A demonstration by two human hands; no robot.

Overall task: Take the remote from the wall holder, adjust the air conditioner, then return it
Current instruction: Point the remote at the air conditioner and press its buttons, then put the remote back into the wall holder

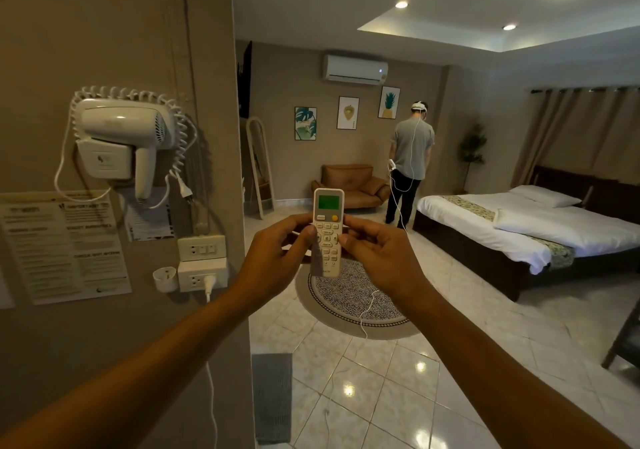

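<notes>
Both hands, left and right, grip my white remote upright at chest height, thumbs on its keypad. Its green display is lit. Wall holder sits empty beside the sockets; air conditioner hangs on the far wall.

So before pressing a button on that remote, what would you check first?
1. Remote firmly held: ok, left hand and right hand both have a grip on its sides.
2. Remote screen lit: ok, it glows green.
3. Remote aimed at the air conditioner: ok, its top end points toward the far wall unit.
4. Path clear: ok, the other person stands below and right of the unit.
5. Which button the thumbs cover: cannot tell, labels too small.
6. Wall holder free for the return: ok, it looks empty.
</notes>
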